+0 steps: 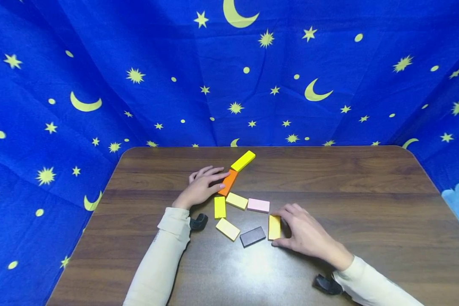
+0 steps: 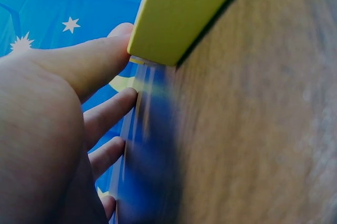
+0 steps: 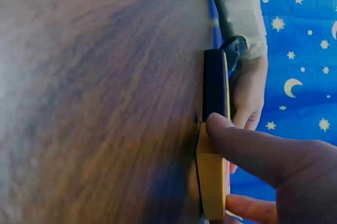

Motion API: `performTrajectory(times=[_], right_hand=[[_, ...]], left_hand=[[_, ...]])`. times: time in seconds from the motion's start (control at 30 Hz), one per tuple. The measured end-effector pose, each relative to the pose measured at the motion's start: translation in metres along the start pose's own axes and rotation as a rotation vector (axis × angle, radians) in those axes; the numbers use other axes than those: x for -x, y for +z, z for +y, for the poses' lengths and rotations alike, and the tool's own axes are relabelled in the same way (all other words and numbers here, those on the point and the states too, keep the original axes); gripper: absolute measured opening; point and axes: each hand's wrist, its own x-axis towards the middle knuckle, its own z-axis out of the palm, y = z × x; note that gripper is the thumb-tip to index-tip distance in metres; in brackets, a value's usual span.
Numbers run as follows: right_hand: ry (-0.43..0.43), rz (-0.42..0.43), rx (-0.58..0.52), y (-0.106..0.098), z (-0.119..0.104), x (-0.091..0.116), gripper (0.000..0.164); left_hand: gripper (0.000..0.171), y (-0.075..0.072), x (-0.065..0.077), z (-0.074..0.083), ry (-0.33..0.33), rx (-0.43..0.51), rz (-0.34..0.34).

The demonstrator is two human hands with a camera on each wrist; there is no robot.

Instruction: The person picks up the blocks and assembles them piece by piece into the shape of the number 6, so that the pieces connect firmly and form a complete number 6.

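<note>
My left hand (image 1: 202,187) lies beside the orange block (image 1: 228,182), its index finger and thumb extended and touching that block. In the left wrist view a yellow block (image 2: 179,16) stands in front of the thumb. At the right of the group, my right hand (image 1: 306,231) pinches a golden-yellow block (image 1: 274,228) by its two short ends. The right wrist view shows the thumb (image 3: 237,140) on this block, just beside the dark grey block (image 3: 214,84). All blocks lie flat on the table.
A loose ring on the wooden table (image 1: 367,199) includes a yellow block (image 1: 219,207), pale yellow blocks (image 1: 228,229), a pink block (image 1: 258,205) and the dark grey block (image 1: 253,236). Another yellow block (image 1: 243,161) extends from the orange one. A blue star-patterned cloth (image 1: 199,51) hangs behind.
</note>
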Motion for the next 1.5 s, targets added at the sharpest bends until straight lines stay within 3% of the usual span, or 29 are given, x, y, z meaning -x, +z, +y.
performTrajectory(times=[0.3,0.97,1.23,1.5], right_hand=[[0.065,0.024,0.002,0.004,0.001,-0.006,0.069],[0.076,0.016,-0.022,0.011,-0.003,-0.009,0.07],[0.069,0.059,-0.035,0.007,0.001,-0.008,0.072],[0.104,0.043,-0.06,-0.001,0.009,-0.007,0.066]], left_hand=[[0.046,0.001,0.0,0.0,-0.01,-0.006,-0.01],[0.045,0.001,0.002,-0.004,0.013,0.005,0.005],[0.046,0.001,0.002,-0.003,0.003,0.003,-0.008],[0.046,0.0,0.002,-0.003,0.005,-0.014,-0.01]])
